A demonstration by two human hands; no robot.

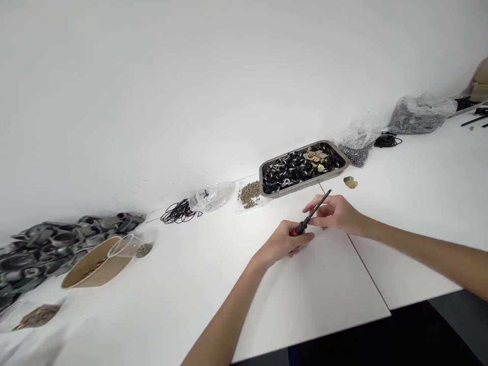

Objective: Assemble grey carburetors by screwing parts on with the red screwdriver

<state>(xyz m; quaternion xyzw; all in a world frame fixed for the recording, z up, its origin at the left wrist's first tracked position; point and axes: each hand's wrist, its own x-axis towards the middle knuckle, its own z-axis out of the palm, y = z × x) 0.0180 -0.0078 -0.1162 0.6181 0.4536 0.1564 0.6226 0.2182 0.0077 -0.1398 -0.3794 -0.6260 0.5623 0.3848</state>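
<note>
Take the screwdriver (303, 226) as the clock's centre, twelve being the top of the view. It is over the desk (324, 300), its tip pointing between one and two o'clock. The left hand (282, 244), at eight, is closed around the red and black handle. The right hand (341, 213), near three, has its fingers curled close together behind the shaft; I cannot tell whether they touch it or hold anything. At twelve sits a tray (310, 183) of small parts, at ten a pile of screws (249, 194), at two some flat discs (351, 182). The step in hand seems to be handling the screwdriver; the next move calls for a firm handle grip and a controlled tip.
</note>
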